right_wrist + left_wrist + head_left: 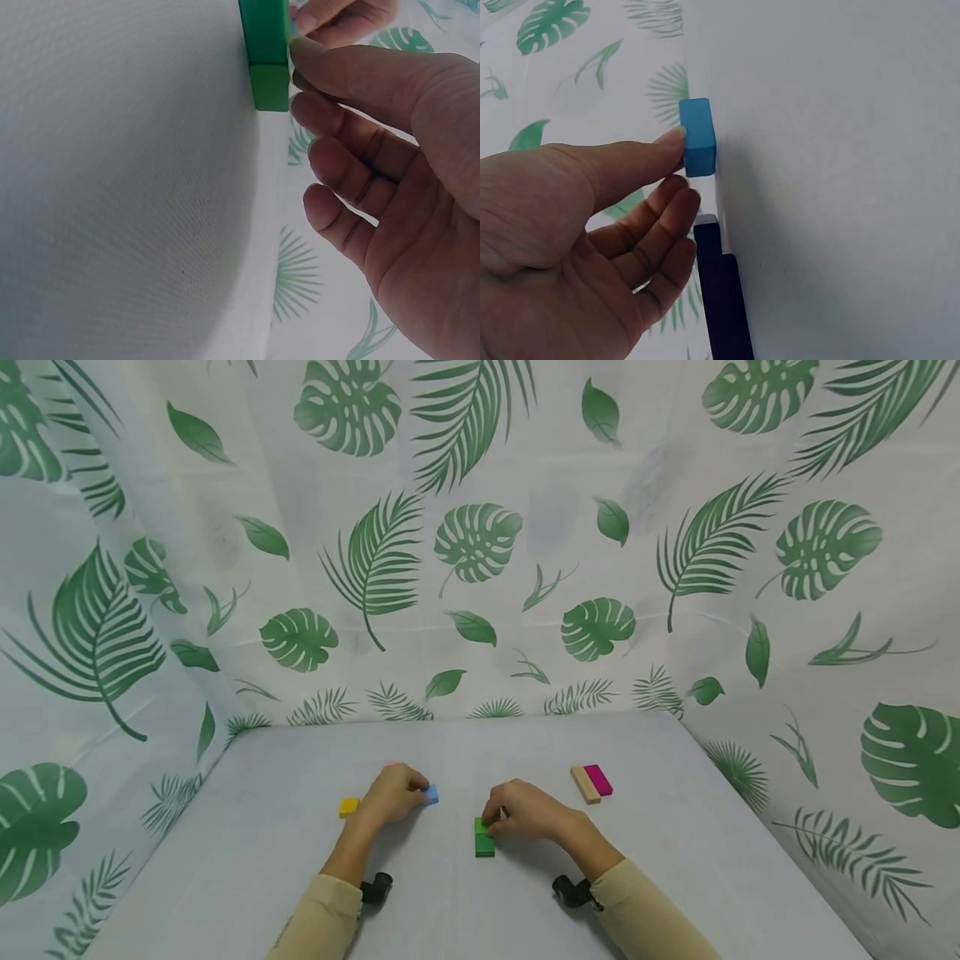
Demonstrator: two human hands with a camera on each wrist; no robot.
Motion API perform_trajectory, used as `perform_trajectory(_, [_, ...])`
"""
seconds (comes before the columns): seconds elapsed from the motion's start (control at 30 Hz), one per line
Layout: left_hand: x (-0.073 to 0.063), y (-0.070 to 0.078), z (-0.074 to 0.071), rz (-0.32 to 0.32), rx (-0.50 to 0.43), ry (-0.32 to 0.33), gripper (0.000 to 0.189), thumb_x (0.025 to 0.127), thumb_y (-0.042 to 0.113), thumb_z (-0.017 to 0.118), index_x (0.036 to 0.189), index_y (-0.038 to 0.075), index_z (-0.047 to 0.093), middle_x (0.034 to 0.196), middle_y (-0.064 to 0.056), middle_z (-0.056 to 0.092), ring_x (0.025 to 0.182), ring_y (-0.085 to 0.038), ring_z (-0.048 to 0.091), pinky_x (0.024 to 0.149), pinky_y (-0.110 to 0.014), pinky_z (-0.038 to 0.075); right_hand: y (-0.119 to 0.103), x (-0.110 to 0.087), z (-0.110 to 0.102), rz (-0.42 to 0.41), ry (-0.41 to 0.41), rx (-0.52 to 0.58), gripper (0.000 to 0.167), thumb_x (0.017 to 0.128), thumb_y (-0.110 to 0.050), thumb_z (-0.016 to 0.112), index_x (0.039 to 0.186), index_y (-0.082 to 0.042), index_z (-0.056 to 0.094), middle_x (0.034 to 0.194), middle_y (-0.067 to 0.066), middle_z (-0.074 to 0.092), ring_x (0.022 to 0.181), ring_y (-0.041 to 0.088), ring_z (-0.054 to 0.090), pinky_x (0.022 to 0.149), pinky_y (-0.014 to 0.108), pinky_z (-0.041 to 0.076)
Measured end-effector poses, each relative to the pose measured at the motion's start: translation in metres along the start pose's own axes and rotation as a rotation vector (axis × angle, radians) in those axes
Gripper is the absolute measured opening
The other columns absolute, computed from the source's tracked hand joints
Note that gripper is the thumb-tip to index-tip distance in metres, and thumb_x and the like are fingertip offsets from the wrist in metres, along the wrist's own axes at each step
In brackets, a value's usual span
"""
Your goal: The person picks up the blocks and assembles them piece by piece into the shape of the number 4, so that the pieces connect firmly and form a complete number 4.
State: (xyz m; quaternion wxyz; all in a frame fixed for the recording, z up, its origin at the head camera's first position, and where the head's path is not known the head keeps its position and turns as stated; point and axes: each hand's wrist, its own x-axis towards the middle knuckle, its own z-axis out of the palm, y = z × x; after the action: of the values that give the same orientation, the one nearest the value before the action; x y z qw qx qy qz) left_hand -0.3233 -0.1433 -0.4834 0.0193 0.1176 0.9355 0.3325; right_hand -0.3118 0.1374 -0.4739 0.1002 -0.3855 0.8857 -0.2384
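Observation:
My left hand (393, 795) pinches a small light-blue block (697, 139) between thumb and fingers, close over the table. Its other fingers curl loosely below the thumb in the left wrist view. At the middle of the table my right hand (528, 810) pinches a light green block (481, 825) with thumb and forefinger. A darker green block (485, 846) lies end to end with it, on the near side. In the right wrist view the thumb tip overlaps the edge of the green pair.
A yellow block (348, 807) lies left of my left hand. A tan block (585, 785) and a magenta block (598, 780) lie side by side at the right. Dark blocks (727, 307) show beyond my left fingers. Leaf-print cloth (480, 635) walls the table's back and sides.

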Motion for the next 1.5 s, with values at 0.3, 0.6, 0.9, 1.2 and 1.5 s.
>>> perform_trajectory(0.3, [0.0,0.005,0.007,0.017,-0.005,-0.027,0.02,0.095,0.009,0.074,0.113,0.003,0.079,0.114,-0.011,0.075,0.101,-0.023,0.065,0.098,-0.048,0.056,-0.003,0.0,0.001,0.004,-0.003,-0.011,0.013,0.09,-0.016,0.082,0.103,-0.014,0.083,0.091,-0.012,0.071,0.08,-0.001,0.058,0.075,0.021,0.051])
perform_trajectory(0.6, [0.002,0.014,0.013,0.044,0.022,-0.042,0.021,0.096,0.011,0.074,0.114,0.004,0.079,0.111,-0.009,0.074,0.098,-0.021,0.063,0.097,-0.046,0.056,-0.005,-0.002,-0.002,-0.023,0.01,-0.004,0.013,0.09,-0.014,0.081,0.103,-0.012,0.083,0.093,-0.008,0.073,0.081,0.0,0.058,0.075,0.021,0.052])
perform_trajectory(0.9, [0.002,0.021,0.017,0.021,0.006,-0.087,0.023,0.097,0.014,0.074,0.118,0.005,0.078,0.111,-0.008,0.072,0.101,-0.022,0.065,0.099,-0.047,0.056,-0.003,-0.002,-0.001,-0.011,0.002,0.003,0.013,0.09,-0.015,0.081,0.103,-0.014,0.083,0.091,-0.01,0.071,0.08,0.0,0.058,0.075,0.021,0.052])
perform_trajectory(1.2, [0.006,0.025,0.025,0.037,0.011,-0.107,0.024,0.097,0.015,0.073,0.119,0.006,0.078,0.11,-0.006,0.072,0.101,-0.021,0.064,0.099,-0.046,0.056,-0.002,0.0,0.0,-0.026,0.008,-0.016,0.013,0.09,-0.015,0.082,0.102,-0.013,0.083,0.093,-0.008,0.073,0.08,-0.001,0.059,0.075,0.021,0.052])
perform_trajectory(1.5, [0.006,0.029,0.027,0.062,0.023,-0.126,0.024,0.097,0.016,0.074,0.119,0.007,0.078,0.111,-0.007,0.072,0.103,-0.021,0.065,0.098,-0.047,0.056,-0.002,-0.001,0.0,-0.03,0.013,-0.021,0.011,0.089,-0.014,0.083,0.1,-0.012,0.083,0.091,-0.008,0.072,0.08,-0.001,0.058,0.074,0.021,0.051])
